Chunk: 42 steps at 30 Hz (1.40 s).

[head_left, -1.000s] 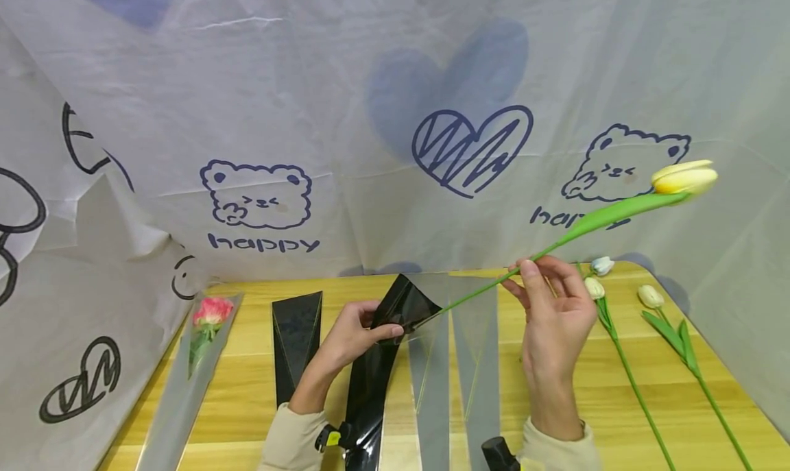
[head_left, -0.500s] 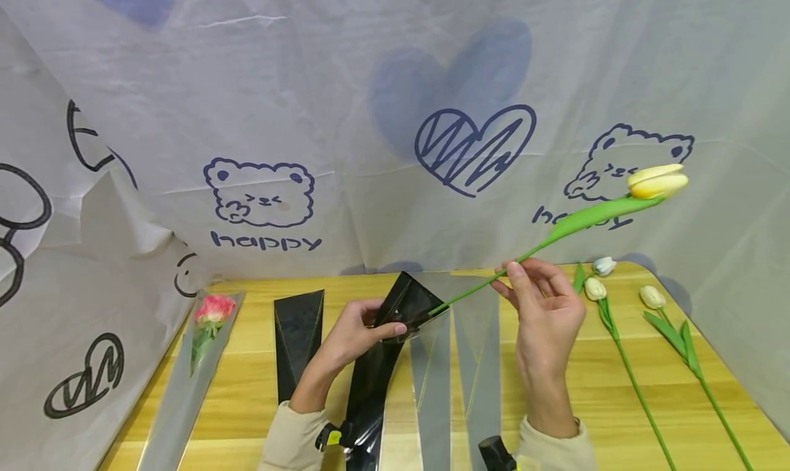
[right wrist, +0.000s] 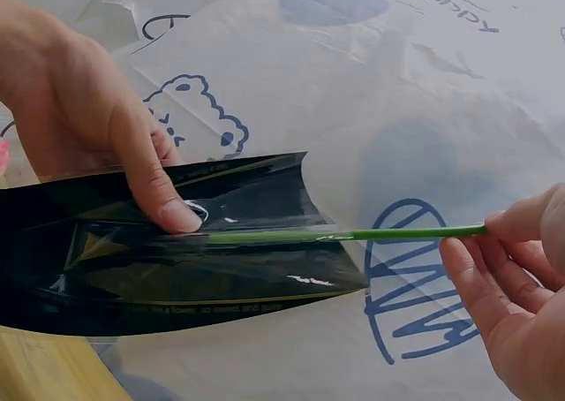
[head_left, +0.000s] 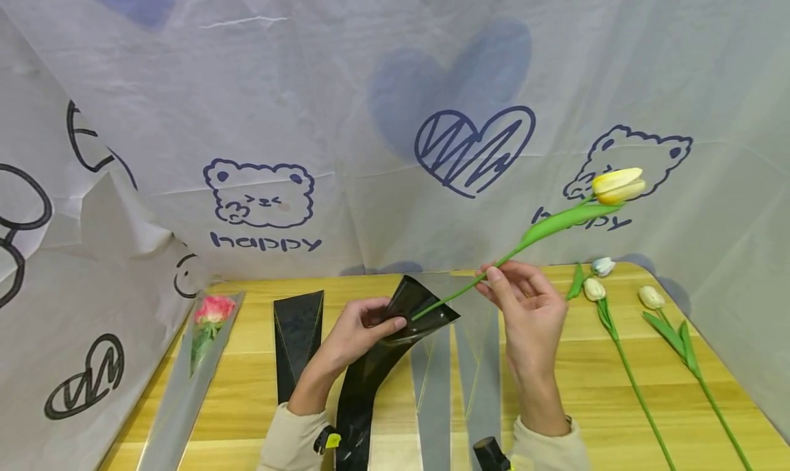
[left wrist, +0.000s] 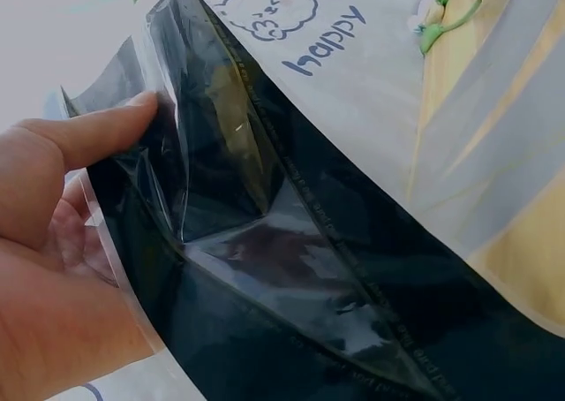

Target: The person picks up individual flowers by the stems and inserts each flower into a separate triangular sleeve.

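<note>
My left hand (head_left: 358, 330) grips a black flower-wrapping sleeve (head_left: 364, 392) near its mouth, thumb on the front film. The sleeve's top is tilted up to the right and its tail runs down toward me. My right hand (head_left: 532, 313) pinches the green stem of a yellow tulip (head_left: 617, 186) between thumb and fingers. The bloom points up and right, clear of the table. In the right wrist view, the lower stem (right wrist: 291, 237) lies inside the mouth of the sleeve, running under the left thumb. In the left wrist view, creased film (left wrist: 221, 154) hides most of the left fingers.
On the wooden table (head_left: 247, 395), a pink flower (head_left: 214, 309) in a clear sleeve lies far left. Another black sleeve (head_left: 299, 341) is left of my hand. Greyish sleeves (head_left: 480, 375) lie in the middle, and several white tulips (head_left: 651, 297) at the right. A printed sheet (head_left: 370, 114) hangs behind.
My right hand has moved left and slightly down, sliding the tulip stem further into the black sleeve. The sleeve's mouth has widened toward the right. The left hand has hardly moved.
</note>
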Each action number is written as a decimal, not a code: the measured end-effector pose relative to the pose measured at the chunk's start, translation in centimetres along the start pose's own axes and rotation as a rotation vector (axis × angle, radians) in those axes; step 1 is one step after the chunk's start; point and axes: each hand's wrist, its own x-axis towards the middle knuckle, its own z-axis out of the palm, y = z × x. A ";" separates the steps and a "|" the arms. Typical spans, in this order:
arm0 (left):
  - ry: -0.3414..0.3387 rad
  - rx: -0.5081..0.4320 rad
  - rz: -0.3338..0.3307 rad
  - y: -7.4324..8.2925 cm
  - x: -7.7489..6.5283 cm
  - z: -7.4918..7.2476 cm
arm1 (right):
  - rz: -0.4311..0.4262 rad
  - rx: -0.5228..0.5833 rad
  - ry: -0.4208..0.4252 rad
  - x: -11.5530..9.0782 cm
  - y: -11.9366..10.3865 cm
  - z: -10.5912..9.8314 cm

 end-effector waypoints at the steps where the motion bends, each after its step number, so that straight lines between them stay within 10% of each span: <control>1: 0.000 0.001 0.002 0.1 -0.1 0.0 | 0.002 0.000 -0.005 0.0 0.1 0.0; 33: 0.022 0.002 0.036 0.4 -0.1 0.7 | 0.059 -0.100 -0.113 -0.2 0.3 -0.2; 42: 0.020 -0.014 0.047 0.8 -0.2 0.8 | 0.098 -0.289 -0.210 -0.6 0.7 0.0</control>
